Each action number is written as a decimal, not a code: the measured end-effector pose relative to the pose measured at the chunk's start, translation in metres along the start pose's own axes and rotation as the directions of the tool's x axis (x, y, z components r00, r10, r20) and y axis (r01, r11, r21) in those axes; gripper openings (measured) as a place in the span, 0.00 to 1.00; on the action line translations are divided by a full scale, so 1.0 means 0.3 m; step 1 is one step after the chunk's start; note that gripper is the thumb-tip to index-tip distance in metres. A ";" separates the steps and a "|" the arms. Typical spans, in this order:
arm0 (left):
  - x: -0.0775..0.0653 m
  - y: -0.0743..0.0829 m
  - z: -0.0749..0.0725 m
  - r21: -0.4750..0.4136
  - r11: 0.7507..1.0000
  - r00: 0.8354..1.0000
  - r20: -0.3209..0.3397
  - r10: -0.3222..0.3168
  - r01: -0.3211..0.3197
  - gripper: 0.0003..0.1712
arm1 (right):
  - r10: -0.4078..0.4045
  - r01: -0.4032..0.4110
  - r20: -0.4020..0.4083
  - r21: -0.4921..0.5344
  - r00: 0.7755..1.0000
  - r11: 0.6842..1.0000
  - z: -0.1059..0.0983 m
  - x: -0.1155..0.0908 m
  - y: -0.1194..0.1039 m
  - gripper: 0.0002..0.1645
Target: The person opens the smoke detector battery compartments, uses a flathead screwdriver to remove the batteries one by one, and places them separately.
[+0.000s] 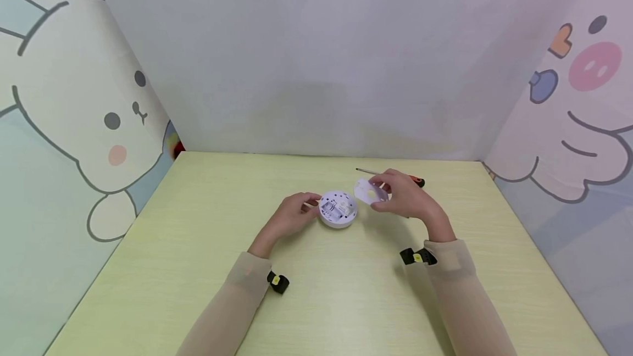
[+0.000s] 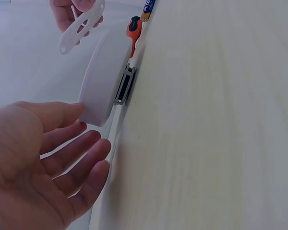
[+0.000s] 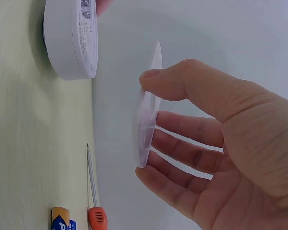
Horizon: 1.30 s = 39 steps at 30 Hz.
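Observation:
A round white smoke alarm [image 1: 338, 210] lies with its open back up, showing a recess and small slots. In the left wrist view a grey-and-black grille [image 2: 126, 85] juts from its underside beside the tabletop. My left hand [image 1: 295, 213] is at its left rim, thumb and index fingertip touching the side, the other fingers loose. To the right, above the table, my right hand [image 1: 403, 195] pinches a thin white mounting plate [image 1: 366, 192] with a hole in its middle. Thumb on one face, fingers on the other, it stands apart from the alarm.
Behind my right hand lies a screwdriver [image 1: 419, 181] with an orange-and-black handle. Orange-and-blue batteries [image 3: 60, 219] lie beside it in the right wrist view. The pale wooden table [image 1: 237, 180] ends at a plain back wall panel [image 1: 306, 70].

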<state>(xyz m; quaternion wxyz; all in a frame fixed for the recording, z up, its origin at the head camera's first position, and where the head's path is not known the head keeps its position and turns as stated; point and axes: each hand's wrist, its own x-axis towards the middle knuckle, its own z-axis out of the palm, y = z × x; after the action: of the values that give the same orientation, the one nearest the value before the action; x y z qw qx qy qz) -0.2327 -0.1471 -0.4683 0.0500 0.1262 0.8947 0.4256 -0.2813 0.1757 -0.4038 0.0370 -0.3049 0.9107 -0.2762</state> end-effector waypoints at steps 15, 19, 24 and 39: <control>-0.006 0.001 -0.002 -0.051 0.999 0.997 0.073 -0.010 0.014 0.29 | 0.007 -0.007 0.007 -0.002 1.000 1.000 0.003 0.002 -0.001 0.33; -0.006 0.004 -0.001 -0.065 0.998 0.997 0.080 -0.004 0.009 0.31 | 0.007 -0.007 0.009 -0.006 1.000 1.000 0.003 0.002 -0.001 0.33; -0.002 0.004 0.005 -0.081 0.997 0.996 0.088 -0.006 0.013 0.35 | 0.010 -0.010 0.009 -0.008 1.000 1.000 0.004 0.003 0.004 0.33; 0.003 0.013 0.028 -0.051 0.998 0.996 0.089 -0.018 0.023 0.42 | 0.016 -0.016 0.017 -0.005 1.000 1.000 0.006 0.004 0.006 0.33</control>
<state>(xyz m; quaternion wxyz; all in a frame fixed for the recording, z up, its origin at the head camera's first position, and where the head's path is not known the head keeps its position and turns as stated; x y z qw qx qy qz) -0.2310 -0.1382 -0.4704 0.0970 0.1342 0.8815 0.4423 -0.2828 0.1755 -0.4061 0.0465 -0.3002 0.9134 -0.2711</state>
